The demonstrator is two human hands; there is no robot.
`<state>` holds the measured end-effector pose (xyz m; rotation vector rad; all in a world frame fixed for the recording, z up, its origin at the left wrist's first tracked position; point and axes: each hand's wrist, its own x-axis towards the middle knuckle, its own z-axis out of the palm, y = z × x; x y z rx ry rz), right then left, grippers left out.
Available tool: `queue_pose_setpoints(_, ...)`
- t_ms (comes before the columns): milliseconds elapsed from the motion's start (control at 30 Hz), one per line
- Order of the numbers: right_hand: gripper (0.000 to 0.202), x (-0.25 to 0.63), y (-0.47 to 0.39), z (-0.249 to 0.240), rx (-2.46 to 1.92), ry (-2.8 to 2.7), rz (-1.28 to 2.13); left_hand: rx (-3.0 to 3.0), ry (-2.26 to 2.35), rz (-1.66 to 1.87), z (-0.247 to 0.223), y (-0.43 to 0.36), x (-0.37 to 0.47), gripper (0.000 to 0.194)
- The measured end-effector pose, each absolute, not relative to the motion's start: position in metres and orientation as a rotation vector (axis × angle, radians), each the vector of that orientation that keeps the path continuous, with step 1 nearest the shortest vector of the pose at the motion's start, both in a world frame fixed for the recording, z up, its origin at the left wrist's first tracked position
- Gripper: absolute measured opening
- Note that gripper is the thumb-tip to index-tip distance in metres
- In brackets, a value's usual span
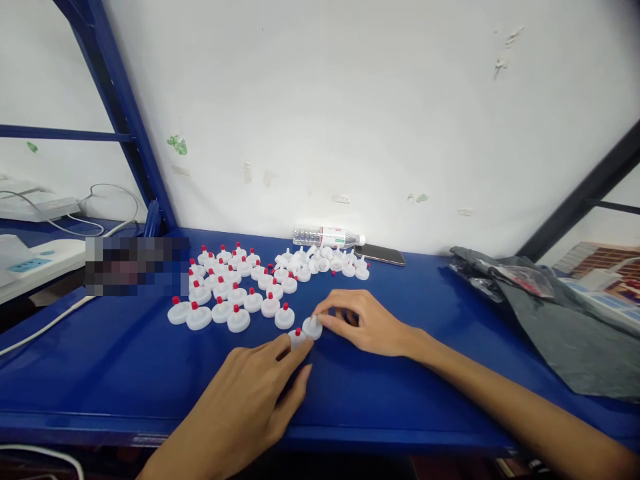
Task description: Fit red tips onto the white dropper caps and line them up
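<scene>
No words or numbers can be read: the label point(333, 237) on the bottle point(307, 237) at the far side is too small.

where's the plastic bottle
Head view, near centre: the plastic bottle lies along the back of the blue table, behind the white pieces, left of the dark phone.

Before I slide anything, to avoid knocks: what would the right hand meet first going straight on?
Past the plain white piece at its fingertips, the right hand would probably meet the red-topped white disc by the left hand, though depth is unclear.
</scene>
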<state>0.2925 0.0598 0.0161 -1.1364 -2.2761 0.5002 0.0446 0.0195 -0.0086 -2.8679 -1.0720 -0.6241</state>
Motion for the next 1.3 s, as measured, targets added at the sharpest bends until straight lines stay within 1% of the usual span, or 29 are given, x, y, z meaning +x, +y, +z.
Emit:
queue_pose_setpoints(67, 0.024, 0.297, 0.067, 0.017, -1.203, -2.197, 0.438, -2.777, -1.209, -0.633, -0.010, 0.020, 0.046, 0.038)
queue_pose_setpoints(167, 0.024, 0.311, 0.089, 0.011, -1.425, -2.110, 0.140, -2.710, -1.394, -0.645, -0.010, 0.021, 0.048, 0.042)
queue_pose_setpoints(233, 0.025, 0.321, 0.103, 0.005, -1.520, -2.112, 0.013, -2.711, -1.421, -0.652, -0.010, 0.021, 0.048, 0.042)
queue_pose_setpoints(433, 0.020, 0.332, 0.119, -0.005, -1.533, -2.150, -0.021, -2.734, -1.373, -0.662, -0.007, 0.024, 0.049, 0.044)
queue_pose_setpoints(633, 0.015, 0.331, 0.116, -0.005, -1.508, -2.164, 0.000, -2.714, -1.650, -0.424, 0.010, 0.033, 0.082, 0.050)
queue_pose_setpoints(700, 0.021, 0.331, 0.114, -0.005, -1.514, -2.143, -0.010, -2.706, -1.676, -0.397, 0.015, 0.034, 0.095, 0.045)
queue_pose_setpoints(767, 0.028, 0.333, 0.113, -0.006, -1.524, -2.121, -0.016, -2.728, -1.643, -0.393, 0.015, 0.030, 0.103, 0.035)
queue_pose_setpoints(833, 0.025, 0.334, 0.114, -0.007, -1.527, -2.112, -0.010, -2.764, -1.594, -0.396, 0.010, 0.024, 0.105, 0.029)
queue_pose_setpoints(900, 0.021, 0.336, 0.116, -0.008, -1.522, -2.102, 0.004, -2.785, -1.514, -0.504, 0.003, 0.016, 0.104, 0.026)
queue_pose_setpoints(1000, 0.018, 0.339, 0.120, -0.008, -1.511, -2.070, 0.028, -2.749, -1.341, -0.896, -0.007, 0.008, 0.099, 0.023)
queue_pose_setpoints(1100, 0.008, 0.342, 0.121, -0.006, -1.491, -2.045, 0.080, -2.750, -1.267, -1.148, -0.014, 0.006, 0.096, 0.016)
queue_pose_setpoints(1233, 0.010, 0.341, 0.112, 0.003, -1.411, -2.032, 0.240, -2.899, -1.298, -1.386, -0.015, 0.010, 0.094, 0.013)
queue_pose_setpoints(1300, 0.014, 0.337, 0.103, 0.009, -1.364, -2.013, 0.345, -2.978, -1.378, -1.451, -0.011, 0.012, 0.093, 0.012)
